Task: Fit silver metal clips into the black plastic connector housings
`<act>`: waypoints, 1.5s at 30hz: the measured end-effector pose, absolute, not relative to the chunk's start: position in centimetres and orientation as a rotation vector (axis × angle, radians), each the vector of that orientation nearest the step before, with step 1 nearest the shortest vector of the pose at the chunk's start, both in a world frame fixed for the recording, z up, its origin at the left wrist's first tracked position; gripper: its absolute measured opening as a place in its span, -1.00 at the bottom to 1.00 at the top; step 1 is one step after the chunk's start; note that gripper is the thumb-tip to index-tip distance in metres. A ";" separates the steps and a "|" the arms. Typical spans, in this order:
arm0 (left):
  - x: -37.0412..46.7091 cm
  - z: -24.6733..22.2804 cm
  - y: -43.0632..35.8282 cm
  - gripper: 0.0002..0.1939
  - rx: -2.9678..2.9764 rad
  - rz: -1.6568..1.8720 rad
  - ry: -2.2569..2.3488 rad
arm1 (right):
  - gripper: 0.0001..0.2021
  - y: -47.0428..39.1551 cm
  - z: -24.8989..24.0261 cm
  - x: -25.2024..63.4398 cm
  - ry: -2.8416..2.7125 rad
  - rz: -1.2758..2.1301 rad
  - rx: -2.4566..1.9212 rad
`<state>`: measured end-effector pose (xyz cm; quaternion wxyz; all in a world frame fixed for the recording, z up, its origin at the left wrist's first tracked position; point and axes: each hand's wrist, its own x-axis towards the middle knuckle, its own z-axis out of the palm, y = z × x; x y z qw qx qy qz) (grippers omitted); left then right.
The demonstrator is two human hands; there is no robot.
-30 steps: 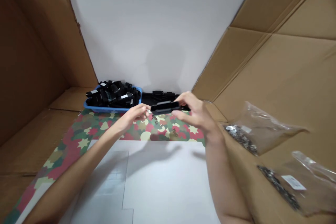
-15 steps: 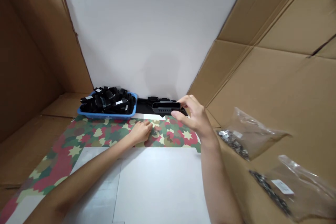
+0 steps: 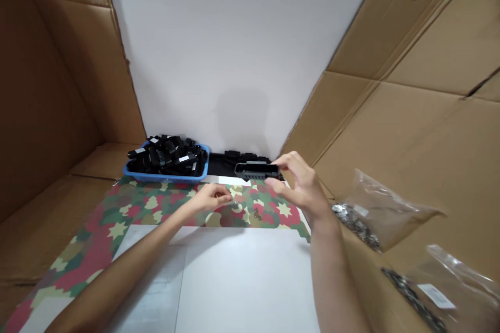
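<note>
My right hand (image 3: 299,182) grips the right end of a hollow black plastic casing (image 3: 255,175) between thumb and fingers. The casing has a ribbed front side and is held at the table's far edge. To the left, my left hand (image 3: 209,199) is low over the camouflage-patterned cloth, fingers pinched together. What they hold, if anything, is too small to make out. Small shiny metal bits (image 3: 236,204) lie by its fingertips. A little cluster of small metal parts (image 3: 257,214) rests farther right on the cloth.
A blue basket (image 3: 166,179) heaped with black plastic parts stands at the back left. More black parts (image 3: 224,164) line the wall. White sheeting (image 3: 246,270) covers the near table. Clear bags of metal pieces (image 3: 390,213) lie at the right, beside cardboard walls (image 3: 429,130).
The view has shifted slightly, so everything sits lower and farther right. My left hand has turned, showing its thumb and fingers pinched together. My right hand keeps its hold on the casing.
</note>
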<state>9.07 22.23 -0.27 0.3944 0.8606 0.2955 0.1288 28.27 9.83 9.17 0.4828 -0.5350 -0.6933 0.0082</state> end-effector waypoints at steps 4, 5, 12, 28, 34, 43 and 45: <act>7.4 4.2 22.0 -0.69 1.936 0.564 0.647 | -0.92 9.1 9.6 28.1 -1.777 -0.039 -1.275; 6.9 5.2 21.8 -0.67 1.828 0.648 0.618 | -0.92 9.1 9.7 28.0 -1.807 -0.078 -1.261; 5.4 8.8 19.3 -0.61 1.497 0.882 0.452 | -0.94 9.0 9.5 26.4 -1.984 -0.463 -1.097; 6.4 8.9 17.7 -0.58 1.547 0.870 0.502 | -0.82 8.2 9.6 24.5 -1.972 -0.615 -1.022; 6.5 8.6 17.6 -0.58 1.545 0.844 0.511 | -0.82 8.3 9.5 24.3 -1.977 -0.628 -1.000; 6.9 8.3 17.6 -0.61 1.466 0.853 0.486 | -0.84 8.7 9.0 24.2 -1.907 -0.533 -0.899; 6.9 8.0 17.6 -0.60 1.357 0.769 0.388 | -0.83 8.9 8.9 24.2 -1.867 -0.470 -0.855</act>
